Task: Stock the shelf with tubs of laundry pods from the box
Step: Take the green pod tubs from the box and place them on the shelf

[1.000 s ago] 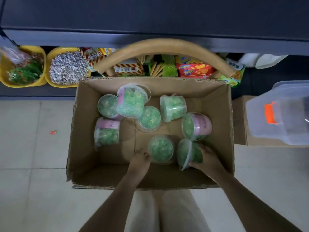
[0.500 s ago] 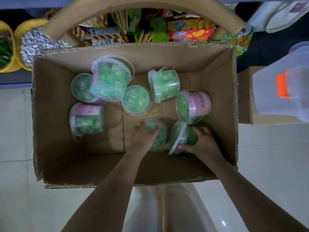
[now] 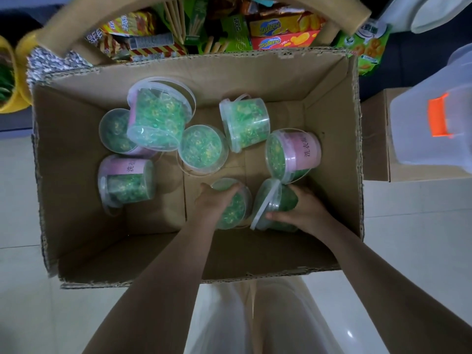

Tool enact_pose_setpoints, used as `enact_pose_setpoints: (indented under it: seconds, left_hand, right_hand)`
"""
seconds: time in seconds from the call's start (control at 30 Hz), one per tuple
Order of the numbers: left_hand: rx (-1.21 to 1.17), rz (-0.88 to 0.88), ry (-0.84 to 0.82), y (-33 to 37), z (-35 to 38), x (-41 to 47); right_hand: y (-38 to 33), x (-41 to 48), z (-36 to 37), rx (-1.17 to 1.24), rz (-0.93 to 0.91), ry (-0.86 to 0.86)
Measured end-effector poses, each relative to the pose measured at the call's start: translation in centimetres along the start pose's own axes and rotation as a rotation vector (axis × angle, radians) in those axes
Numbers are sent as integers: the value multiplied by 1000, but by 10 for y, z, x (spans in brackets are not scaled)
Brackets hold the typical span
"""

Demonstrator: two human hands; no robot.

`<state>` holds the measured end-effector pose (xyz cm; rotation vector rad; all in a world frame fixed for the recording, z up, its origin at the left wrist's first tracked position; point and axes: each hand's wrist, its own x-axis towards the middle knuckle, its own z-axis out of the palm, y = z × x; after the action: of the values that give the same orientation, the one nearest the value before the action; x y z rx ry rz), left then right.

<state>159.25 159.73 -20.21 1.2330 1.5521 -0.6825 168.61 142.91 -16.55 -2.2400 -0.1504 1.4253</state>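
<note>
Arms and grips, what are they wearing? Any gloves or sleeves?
Not much! The left arm and right arm are bare as far as the picture shows, with no sleeves. The left grip and right grip have no gloves, and I see no watch, bracelet or ring. Between the arms, pale trousers show.

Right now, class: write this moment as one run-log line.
stage: picking from box | left hand: grips upright tub | right hand: grips tipped tub | other tubs: loose in box
</note>
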Motion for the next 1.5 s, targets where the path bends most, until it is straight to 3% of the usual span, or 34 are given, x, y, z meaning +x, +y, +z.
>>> enact_pose_setpoints:
  seconds: [0.27,0.47,0.7,0.9,1.07,1.2,1.37,1.5]
  left_hand:
    - [-325,50,28,-25,-36,-35]
    - [-615,235,-7,-32,-78,-92]
    - [-846,497,-119,-17,-122,-164]
    - [-1027,688,-263,18,-164,-223]
    - [-1027,889,-353,50,-196,-276]
    - [-1172,956,-468,88,-213,-332]
    - [-1130,1127,-615,129,-219,-403]
    - [-1040,1301,-634,162,-211,-460]
  right_hand:
    - [-22,-19,-4,163,137,-10]
    - [-43,-55,-24,376,284,-37]
    - [-97,-120,-52,647,17,22]
    - [-169,-177,-76,807,-304,209]
    - [-221,-227,-104,966,-547,304]
    - [-255,-272,-135,1074,-750,382]
    - [-280,-329,-178,1161,-1028,488]
    - [-289,-372,-220,1132,-1205,513]
